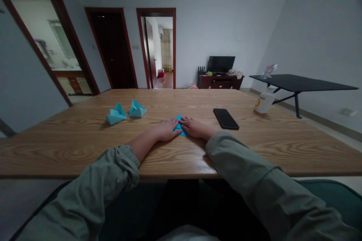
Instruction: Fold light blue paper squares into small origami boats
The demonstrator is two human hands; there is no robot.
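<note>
Close to the near edge of the pale-brown, wood-grained tabletop (169, 154), a bright-blue folded piece of paper (179, 125) lies partly hidden under both hands. The left hand (167, 129) covers its nine o'clock side, the right hand (194, 127) its three o'clock side. All visible fingers are laid out over it, clenched on nothing; they seem placed to pin the paper against the hard surface, each hand steadying one side, though I cannot tell how hard they press. Toward ten o'clock stand a light-blue, peaked folded-paper shape (116, 114) and a similar light-blue paper shape (137, 109), well apart from the hands, perhaps so that no arm crushes them. Between two and three o'clock lies a black, flat, rectangular phone (225, 118), leaving the right hand room; farther that way stands a whitish container with a yellow mark (264, 101)
</note>
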